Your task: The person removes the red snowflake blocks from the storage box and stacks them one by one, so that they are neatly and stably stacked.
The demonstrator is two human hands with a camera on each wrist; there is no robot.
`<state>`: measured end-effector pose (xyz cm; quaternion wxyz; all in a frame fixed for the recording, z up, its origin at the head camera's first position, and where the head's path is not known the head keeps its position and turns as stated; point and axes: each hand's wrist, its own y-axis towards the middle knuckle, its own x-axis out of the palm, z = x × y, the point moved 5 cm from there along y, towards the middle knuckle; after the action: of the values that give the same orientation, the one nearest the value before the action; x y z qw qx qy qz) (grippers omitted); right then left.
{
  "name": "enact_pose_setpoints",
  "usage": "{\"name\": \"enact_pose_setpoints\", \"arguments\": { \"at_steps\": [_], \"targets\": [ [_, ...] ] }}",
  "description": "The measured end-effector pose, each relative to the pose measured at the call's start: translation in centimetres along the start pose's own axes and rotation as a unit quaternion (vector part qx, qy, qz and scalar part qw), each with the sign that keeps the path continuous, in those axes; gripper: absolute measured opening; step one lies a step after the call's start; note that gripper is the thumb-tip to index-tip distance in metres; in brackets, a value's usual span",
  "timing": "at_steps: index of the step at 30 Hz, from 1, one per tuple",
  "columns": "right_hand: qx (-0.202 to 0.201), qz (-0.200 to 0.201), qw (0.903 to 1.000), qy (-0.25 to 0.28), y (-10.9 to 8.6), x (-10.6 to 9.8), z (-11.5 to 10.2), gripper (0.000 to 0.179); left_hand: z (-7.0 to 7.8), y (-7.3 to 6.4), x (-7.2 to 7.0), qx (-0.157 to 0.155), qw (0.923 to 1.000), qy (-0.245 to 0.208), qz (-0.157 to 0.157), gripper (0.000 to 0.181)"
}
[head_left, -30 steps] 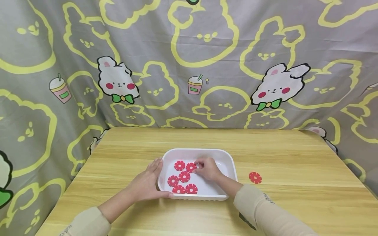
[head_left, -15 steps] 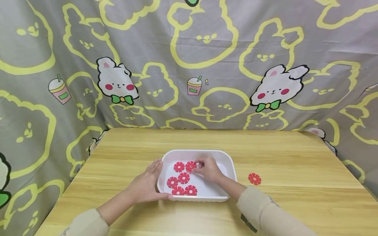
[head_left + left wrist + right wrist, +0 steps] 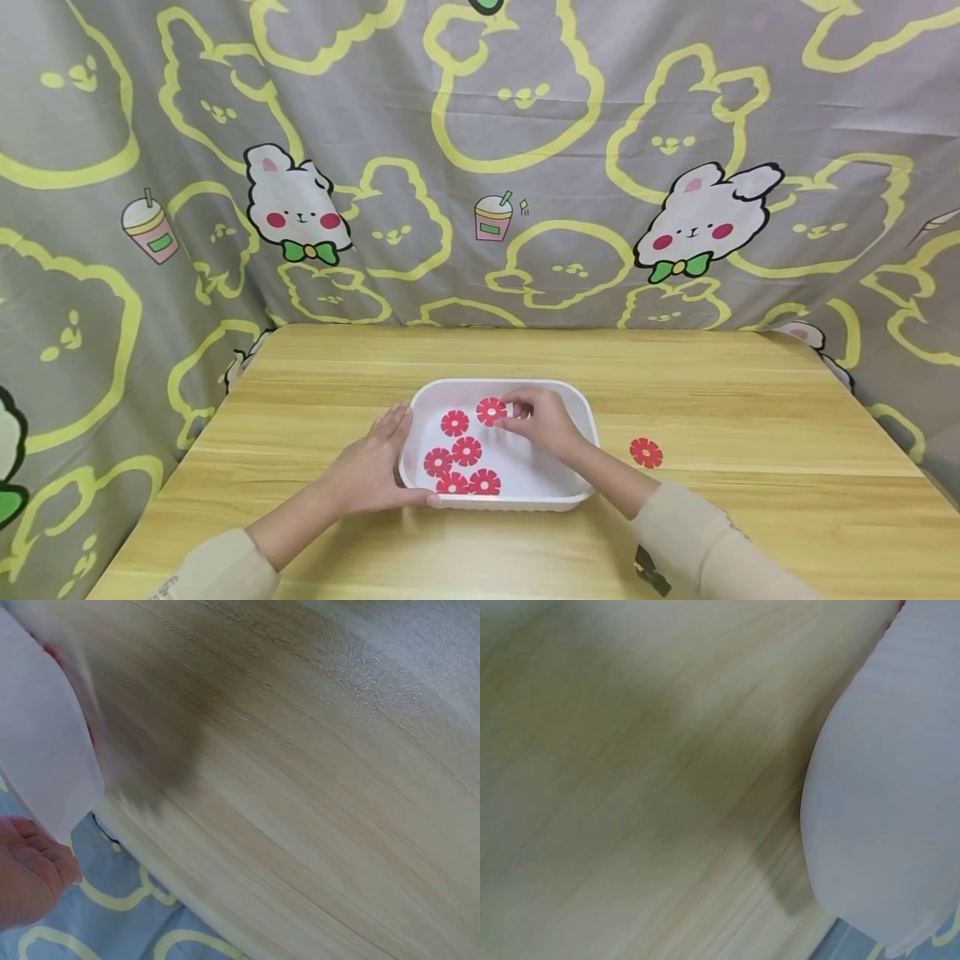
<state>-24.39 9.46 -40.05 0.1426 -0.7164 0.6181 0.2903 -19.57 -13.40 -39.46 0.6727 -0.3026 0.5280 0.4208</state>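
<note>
A white plastic tray (image 3: pixel 517 503) stands on the table; its outer wall shows in both wrist views. My left hand (image 3: pixel 367 467) holds its left end, with the thumb along the front rim and the fingers at the left side. Inside the tray, my right hand (image 3: pixel 540 417) pinches a red notched snowflake disc (image 3: pixel 490 412) at its right edge between thumb and fingers. Several more red discs (image 3: pixel 467 451) lie in the left half of the tray, some overlapping. In the left wrist view, part of a hand (image 3: pixel 34 874) shows beside the tray wall.
Another red disc (image 3: pixel 646 452) lies on the wooden table (image 3: pixel 720 383), right of the tray. A grey patterned curtain (image 3: pixel 420 108) hangs behind the table and at its sides. A dark object (image 3: pixel 651 571) shows under the right sleeve.
My right hand has moved slightly back and to the right in the tray, and the pinched disc has moved with it, away from the others. My left hand stays at the tray's end.
</note>
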Motion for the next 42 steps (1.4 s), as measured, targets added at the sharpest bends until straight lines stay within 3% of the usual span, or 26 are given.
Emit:
{"name": "enact_pose_setpoints", "arguments": {
  "at_steps": [21,29,42],
  "targets": [
    [-0.096,0.097,0.9901,-0.030,-3.5,-3.8,0.2,0.027,-0.1,0.0,0.0,0.011,0.9999,-0.001,0.010,0.117],
    [-0.107,0.140,0.9822,-0.064,-5.1,-5.3,1.1,0.030,0.0,0.0,-0.1,0.009,0.9999,-0.001,0.009,0.117],
    [-0.176,0.201,0.9606,-0.077,-7.2,-8.1,1.6,0.032,-0.1,0.0,0.2,0.009,1.0000,0.001,0.002,0.117]
  ]
}}
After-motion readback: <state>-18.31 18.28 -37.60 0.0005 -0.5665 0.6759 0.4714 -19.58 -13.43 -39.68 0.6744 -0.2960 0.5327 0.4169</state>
